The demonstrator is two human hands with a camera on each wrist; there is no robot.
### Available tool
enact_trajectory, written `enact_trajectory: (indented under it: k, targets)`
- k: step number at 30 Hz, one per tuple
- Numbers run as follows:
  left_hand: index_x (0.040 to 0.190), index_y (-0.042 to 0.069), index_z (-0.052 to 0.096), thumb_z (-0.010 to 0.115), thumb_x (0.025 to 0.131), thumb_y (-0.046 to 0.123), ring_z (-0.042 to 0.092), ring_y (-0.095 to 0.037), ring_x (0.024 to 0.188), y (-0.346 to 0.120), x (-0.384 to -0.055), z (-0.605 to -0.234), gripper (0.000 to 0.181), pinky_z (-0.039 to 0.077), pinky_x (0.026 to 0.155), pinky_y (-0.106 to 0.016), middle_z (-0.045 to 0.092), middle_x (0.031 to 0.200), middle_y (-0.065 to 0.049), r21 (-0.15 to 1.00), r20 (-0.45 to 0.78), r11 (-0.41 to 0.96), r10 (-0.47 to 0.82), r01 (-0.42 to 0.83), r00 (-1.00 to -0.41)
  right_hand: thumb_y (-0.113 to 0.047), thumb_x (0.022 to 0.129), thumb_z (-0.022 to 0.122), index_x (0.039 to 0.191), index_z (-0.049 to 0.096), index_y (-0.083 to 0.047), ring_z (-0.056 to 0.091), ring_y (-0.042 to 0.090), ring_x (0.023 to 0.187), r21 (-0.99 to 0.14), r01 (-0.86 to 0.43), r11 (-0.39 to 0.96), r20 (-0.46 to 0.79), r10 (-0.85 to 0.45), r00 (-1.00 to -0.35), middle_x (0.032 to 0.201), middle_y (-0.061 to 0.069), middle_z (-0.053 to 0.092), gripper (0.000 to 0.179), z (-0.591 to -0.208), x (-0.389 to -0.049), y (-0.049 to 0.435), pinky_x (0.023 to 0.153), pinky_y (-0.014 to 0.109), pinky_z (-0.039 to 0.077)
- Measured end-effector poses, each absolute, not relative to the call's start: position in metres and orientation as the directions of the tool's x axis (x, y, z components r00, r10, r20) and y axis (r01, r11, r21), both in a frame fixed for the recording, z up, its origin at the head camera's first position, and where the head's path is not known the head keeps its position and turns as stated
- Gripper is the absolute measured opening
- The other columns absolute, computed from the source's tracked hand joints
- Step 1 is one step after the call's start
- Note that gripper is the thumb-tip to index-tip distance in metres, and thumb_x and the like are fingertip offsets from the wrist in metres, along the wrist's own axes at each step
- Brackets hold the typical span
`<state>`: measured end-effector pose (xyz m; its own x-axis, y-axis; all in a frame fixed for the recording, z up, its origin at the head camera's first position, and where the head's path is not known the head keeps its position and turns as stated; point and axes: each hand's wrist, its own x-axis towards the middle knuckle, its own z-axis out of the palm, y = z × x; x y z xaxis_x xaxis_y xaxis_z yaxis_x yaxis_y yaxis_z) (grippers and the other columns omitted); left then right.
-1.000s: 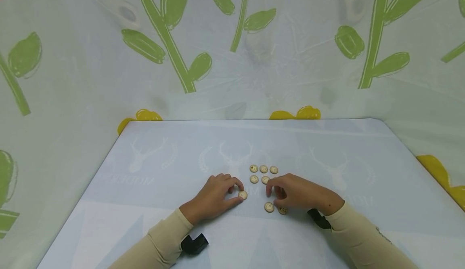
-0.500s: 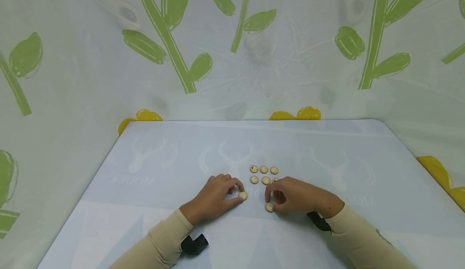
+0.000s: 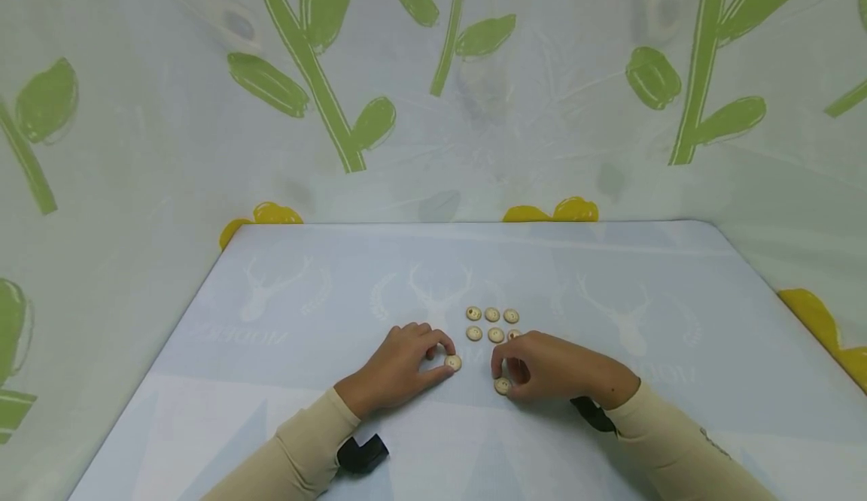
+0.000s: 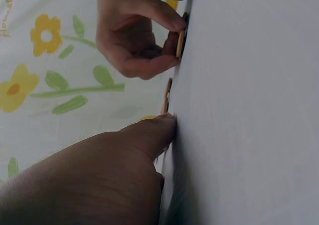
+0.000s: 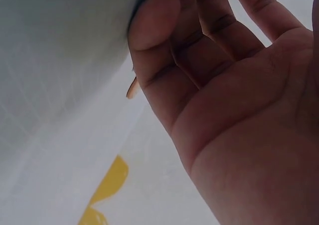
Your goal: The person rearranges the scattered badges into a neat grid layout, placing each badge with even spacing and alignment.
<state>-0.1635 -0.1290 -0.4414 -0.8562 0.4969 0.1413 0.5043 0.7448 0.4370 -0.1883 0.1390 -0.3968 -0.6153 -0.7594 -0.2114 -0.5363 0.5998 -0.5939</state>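
In the head view my left hand (image 3: pixel 406 369) rests on the table, its thumb and forefinger pinching a round, pale wooden button (image 3: pixel 452 363). To the right, my right hand (image 3: pixel 552 365) pinches another such button (image 3: pixel 503 386) between thumb and forefinger, close over the tabletop. The left wrist view shows that button (image 4: pixel 180 44) edge-on between the right fingertips, with the left thumb (image 4: pixel 167 125) against its own button (image 4: pixel 167 94). In the right wrist view, the curled right fingers hide most of what they hold; one button edge (image 5: pixel 131 89) shows beyond them.
Behind the hands, buttons lie in two short rows, the back row around a middle button (image 3: pixel 492 314). The right hand partly covers the front row's right button (image 3: pixel 513 335). The pale table (image 3: pixel 325 260) ends at a flower-printed curtain (image 3: pixel 542 132).
My right hand has come down and slightly left, and now pinches the button that lay before it. Another button beside that one is no longer visible by the hand. The left hand stays still.
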Motion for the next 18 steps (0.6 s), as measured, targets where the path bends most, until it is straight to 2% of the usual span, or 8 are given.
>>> enact_trajectory:
  k: [18]
  targets:
    - [0.106,0.029,0.065,0.073,0.09,0.04,0.044,-0.004,0.078,-0.1297,-0.1644,-0.4412,0.021,0.033,0.075,-0.029,0.049,0.082,0.014,0.429,0.149,0.743,0.502,0.513,-0.852,-0.014,0.086,0.075,0.091,0.065,-0.021,0.048,-0.002,0.063,-0.554,-0.564,0.612,-0.177,-0.749,-0.639,0.068,-0.014,0.053,0.014,-0.3978,-0.1917,0.1401,0.06,0.02,0.044]
